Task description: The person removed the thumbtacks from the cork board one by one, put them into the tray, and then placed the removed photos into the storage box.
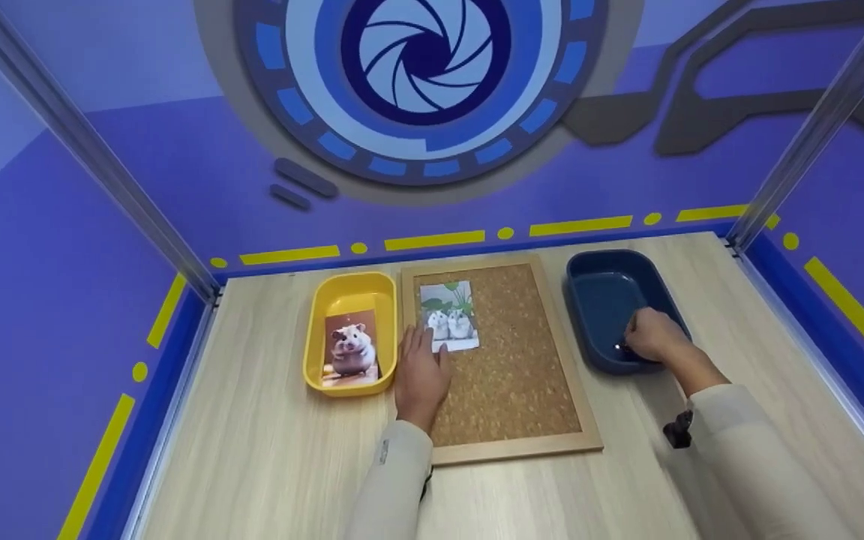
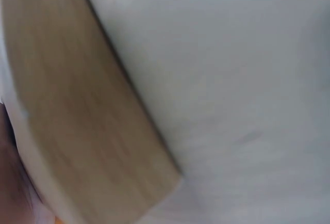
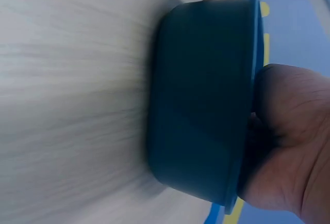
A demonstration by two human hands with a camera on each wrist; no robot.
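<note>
My left hand (image 1: 422, 379) rests on the left side of a cork board (image 1: 514, 367), its fingers extended at the lower left of a photo of two hamsters (image 1: 451, 315). That photo lies upright on the upper left of the cork. On the right, my right hand (image 1: 657, 335) reaches down into a dark blue tray (image 1: 601, 300), fingers bent toward its floor. A small shiny thing (image 1: 618, 346) shows by the fingertips; I cannot tell whether they pinch it. In the right wrist view the wall of the tray (image 3: 203, 100) hides the fingers.
Left of the board stands a yellow tray (image 1: 313, 337) with a photo of a single hamster (image 1: 353, 349) in it. The board's wooden frame (image 1: 514, 448) lies between the two trays. Blue and purple wall panels (image 1: 169, 172) stand at the back and sides of the table (image 1: 252, 420).
</note>
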